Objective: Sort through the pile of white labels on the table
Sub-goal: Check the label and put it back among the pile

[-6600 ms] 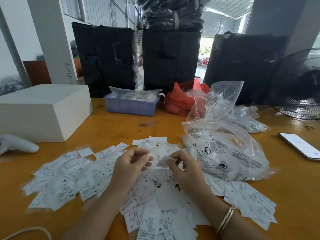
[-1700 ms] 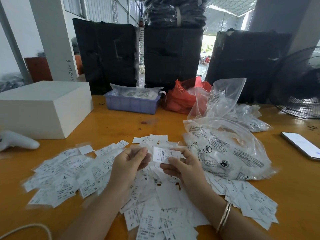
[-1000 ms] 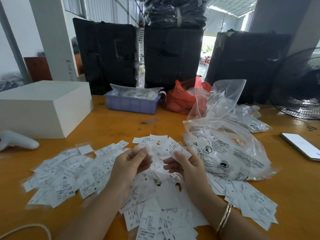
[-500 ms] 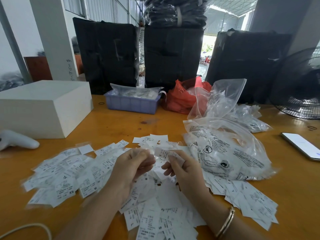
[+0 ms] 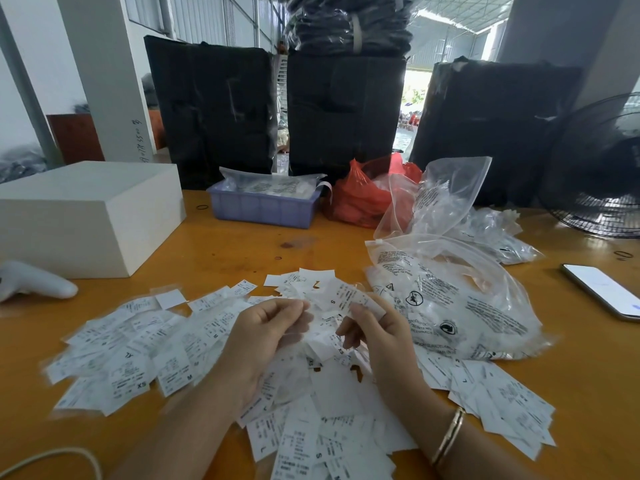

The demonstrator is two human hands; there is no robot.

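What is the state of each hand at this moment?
Left hand: fingers curled round a small bunch of white paper labels.
Right hand: pinches one white label marked S.

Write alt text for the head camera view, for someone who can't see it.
Two hands sort a pile of white labels on a wooden table; the right hand pinches a label marked S, the left hand holds more. Clear plastic bags lie right.

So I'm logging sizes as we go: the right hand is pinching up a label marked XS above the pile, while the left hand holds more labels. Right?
Not quite. The label pinched up by the right hand is marked S, not XS, as the head view shows. The rest stands: it is held above the pile, and the left hand holds more labels.
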